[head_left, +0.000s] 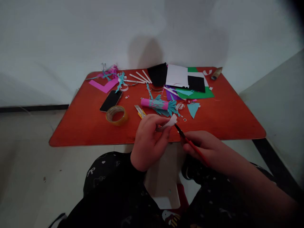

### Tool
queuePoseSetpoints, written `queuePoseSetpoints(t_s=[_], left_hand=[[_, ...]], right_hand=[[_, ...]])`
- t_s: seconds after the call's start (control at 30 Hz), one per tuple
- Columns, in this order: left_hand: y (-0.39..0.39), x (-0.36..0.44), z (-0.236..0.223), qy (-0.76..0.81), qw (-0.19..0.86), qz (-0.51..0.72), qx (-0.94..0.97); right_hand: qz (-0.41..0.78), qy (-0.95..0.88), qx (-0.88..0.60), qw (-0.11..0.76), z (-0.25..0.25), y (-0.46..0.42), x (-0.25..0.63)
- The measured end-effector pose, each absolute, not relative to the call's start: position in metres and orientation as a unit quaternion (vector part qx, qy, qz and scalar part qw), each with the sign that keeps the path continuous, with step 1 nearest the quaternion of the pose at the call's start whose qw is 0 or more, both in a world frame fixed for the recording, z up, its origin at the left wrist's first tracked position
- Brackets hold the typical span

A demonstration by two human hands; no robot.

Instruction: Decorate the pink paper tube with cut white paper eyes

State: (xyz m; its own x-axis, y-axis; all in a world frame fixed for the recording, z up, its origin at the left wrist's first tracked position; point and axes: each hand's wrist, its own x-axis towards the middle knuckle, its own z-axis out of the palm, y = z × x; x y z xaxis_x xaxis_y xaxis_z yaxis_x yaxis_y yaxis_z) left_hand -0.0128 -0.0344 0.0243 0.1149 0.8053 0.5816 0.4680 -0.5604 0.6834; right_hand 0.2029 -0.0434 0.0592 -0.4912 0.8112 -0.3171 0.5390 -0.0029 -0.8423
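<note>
A small piece of white paper point(171, 121) is pinched between the thumb and fingers of my left hand point(150, 137), above the table's front edge. My right hand point(204, 147) is closed around red-handled scissors point(193, 146), whose dark blades point up and left. Their tip is at the paper's right edge; I cannot tell whether it cuts in. Just beyond my hands lies a pink paper tube point(146, 102) wrapped in fringed blue paper. A yellow box cutter point(140, 111) rests behind my left hand, which partly hides it.
On the red table point(78, 123) are a tape roll point(117, 115) and a phone point(111, 101) at left. White sticks point(136, 78), coloured paper sheets point(177, 76) and a cardboard tube point(216, 73) lie along the back. A blue paper scrap point(193, 109) is right of the fringed tube.
</note>
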Motion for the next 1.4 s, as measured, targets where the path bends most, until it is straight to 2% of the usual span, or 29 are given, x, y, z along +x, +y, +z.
queuePoseSetpoints(t_s=[0.33,0.53,0.87,1.23,1.4], left_hand=[[-0.034,-0.011,0.025,0.427,0.207,0.523,0.708],[-0.033,-0.012,0.021,0.463,0.269,0.533,0.655],[-0.036,-0.007,0.016,0.463,0.323,0.525,0.637],[-0.015,-0.003,0.007,0.462,0.391,0.474,0.64],[0.004,0.019,0.002,0.447,0.423,0.436,0.657]], right_hand=[[0.584,-0.642,-0.47,0.163,0.061,-0.044,0.202],[0.561,-0.639,-0.486,0.203,0.063,-0.042,0.207],[0.545,-0.584,-0.508,0.323,0.048,-0.035,0.19],[0.599,-0.58,-0.466,0.297,0.049,-0.037,0.189],[0.564,-0.636,-0.437,0.295,0.056,-0.035,0.195]])
